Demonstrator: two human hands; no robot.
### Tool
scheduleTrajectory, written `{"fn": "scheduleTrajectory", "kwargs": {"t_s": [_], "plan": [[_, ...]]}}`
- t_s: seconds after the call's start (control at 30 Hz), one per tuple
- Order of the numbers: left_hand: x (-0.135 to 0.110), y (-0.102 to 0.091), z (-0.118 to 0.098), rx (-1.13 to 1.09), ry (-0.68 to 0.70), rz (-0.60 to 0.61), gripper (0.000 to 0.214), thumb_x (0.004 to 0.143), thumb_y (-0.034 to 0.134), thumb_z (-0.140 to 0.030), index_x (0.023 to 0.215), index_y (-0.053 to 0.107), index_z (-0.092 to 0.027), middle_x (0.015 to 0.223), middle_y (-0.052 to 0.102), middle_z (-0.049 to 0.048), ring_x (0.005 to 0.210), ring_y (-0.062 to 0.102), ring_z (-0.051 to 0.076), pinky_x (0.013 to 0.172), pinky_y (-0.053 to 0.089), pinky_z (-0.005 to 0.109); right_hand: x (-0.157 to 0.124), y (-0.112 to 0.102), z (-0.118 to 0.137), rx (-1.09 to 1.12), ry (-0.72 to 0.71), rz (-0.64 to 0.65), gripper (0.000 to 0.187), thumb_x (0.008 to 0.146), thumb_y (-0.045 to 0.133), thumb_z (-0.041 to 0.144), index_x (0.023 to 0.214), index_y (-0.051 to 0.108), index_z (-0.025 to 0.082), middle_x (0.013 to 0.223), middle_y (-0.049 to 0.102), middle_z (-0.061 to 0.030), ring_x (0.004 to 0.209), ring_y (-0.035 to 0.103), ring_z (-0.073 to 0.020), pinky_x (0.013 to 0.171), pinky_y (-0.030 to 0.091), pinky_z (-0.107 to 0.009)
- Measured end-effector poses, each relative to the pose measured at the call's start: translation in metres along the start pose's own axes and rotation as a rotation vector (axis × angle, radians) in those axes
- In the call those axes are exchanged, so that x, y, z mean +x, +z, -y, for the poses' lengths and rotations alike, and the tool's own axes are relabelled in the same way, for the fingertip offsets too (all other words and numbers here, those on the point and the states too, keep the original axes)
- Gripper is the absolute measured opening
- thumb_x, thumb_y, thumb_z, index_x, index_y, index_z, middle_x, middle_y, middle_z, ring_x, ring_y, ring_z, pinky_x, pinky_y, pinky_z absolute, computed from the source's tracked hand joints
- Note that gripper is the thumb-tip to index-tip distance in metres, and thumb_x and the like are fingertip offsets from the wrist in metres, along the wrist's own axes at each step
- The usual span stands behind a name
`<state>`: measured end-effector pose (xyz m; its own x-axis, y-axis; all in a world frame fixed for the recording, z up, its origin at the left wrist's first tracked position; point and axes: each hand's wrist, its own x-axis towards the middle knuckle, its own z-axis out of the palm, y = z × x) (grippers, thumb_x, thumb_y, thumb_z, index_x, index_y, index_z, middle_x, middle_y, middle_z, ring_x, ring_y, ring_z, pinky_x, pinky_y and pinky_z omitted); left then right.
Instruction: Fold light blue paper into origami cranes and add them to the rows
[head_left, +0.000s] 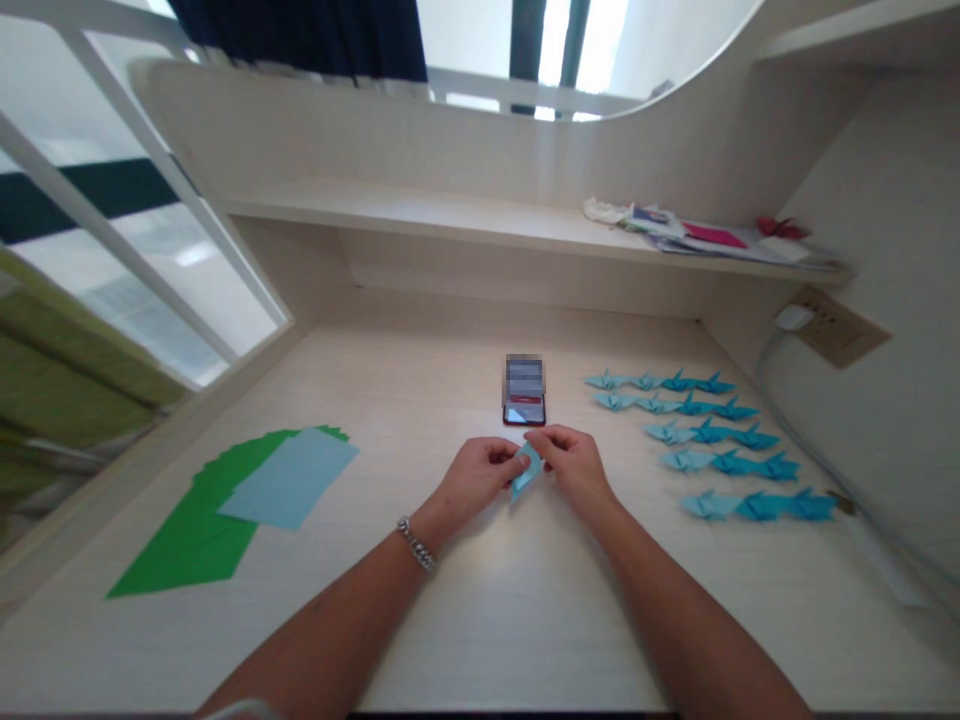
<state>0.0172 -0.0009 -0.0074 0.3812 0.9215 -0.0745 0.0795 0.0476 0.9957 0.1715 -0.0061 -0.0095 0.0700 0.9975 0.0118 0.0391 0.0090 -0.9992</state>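
Note:
A small folded piece of light blue origami paper is held between both hands above the middle of the desk. My left hand pinches its left side between thumb and fingers. At its upper right, my right hand grips the paper with fingers closed. Just beyond the hands lies a phone with a lit screen, partly blurred. To the right, folded blue paper cranes sit in several rows, from pale to deeper blue.
On the left, light blue sheets lie over a fan of green paper. A shelf spans the back, with papers at its right. A charger with a grey cable is plugged into the right wall.

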Motion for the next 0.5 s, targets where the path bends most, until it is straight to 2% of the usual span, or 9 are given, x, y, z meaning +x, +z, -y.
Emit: {"fn": "scheduleTrajectory", "kwargs": {"t_s": [0.13,0.3,0.5], "plan": [[0.0032,-0.0032,0.0034,-0.047,0.01,-0.084,0.031,0.07,0.068,-0.043,0.077,0.071,-0.012,0.066,0.065,0.0045,0.056,0.053,0.013,0.053,0.04,0.023,0.0019,0.0008,-0.0062,0.029,0.063,0.059,0.039,0.066,0.069,0.047,0.091,0.069,0.017,0.076,0.069,-0.0044,0.059,0.058,-0.0143,0.049,0.043,-0.023],[0.0038,-0.0035,0.0049,-0.097,0.001,-0.182,0.031,0.069,0.07,-0.041,0.083,0.072,-0.013,0.074,0.069,0.0065,0.063,0.058,0.014,0.057,0.044,0.023,-0.0005,0.0038,-0.0108,0.125,0.11,0.137,0.04,0.061,0.075,0.041,0.092,0.066,0.016,0.064,0.067,-0.0015,0.053,0.059,-0.0128,0.051,0.045,-0.023],[0.0018,-0.0014,0.0056,-0.241,-0.014,-0.141,0.038,0.071,0.071,-0.038,0.1,0.07,-0.014,0.086,0.07,0.0088,0.071,0.062,0.015,0.064,0.048,0.025,-0.001,0.0046,-0.0069,0.137,0.089,0.027,0.036,0.058,0.077,0.038,0.083,0.067,0.014,0.061,0.065,-0.0017,0.05,0.055,-0.0106,0.05,0.044,-0.023]]}}
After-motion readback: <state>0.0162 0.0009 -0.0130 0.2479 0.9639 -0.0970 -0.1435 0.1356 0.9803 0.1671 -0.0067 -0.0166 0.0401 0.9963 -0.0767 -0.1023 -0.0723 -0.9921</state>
